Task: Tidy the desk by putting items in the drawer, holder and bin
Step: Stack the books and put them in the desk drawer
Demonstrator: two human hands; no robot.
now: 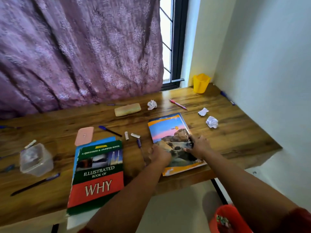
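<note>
A notebook with a landscape cover (168, 132) lies on the wooden desk (235, 142) near its front edge. My left hand (159, 156) holds its left edge and my right hand (199, 147) holds its right edge, thumb on the cover. A yellow holder (201, 83) stands in the far right corner. The red bin (227, 219) sits on the floor under my right arm. Three crumpled paper balls (152, 105) (203, 111) (212, 121) lie behind the notebook. Also behind it is a pink pen (178, 104), with a blue pen (227, 98) by the wall.
The "WHY" book (99, 175) overhangs the front edge on the left, on top of a blue book. A pencil case (127, 109), a pink case (84, 136), a blue pen (109, 131), small white sticks (135, 135), a clear plastic box (36, 159) and a dark pen (35, 184) are scattered about. A purple curtain (75, 47) hangs behind.
</note>
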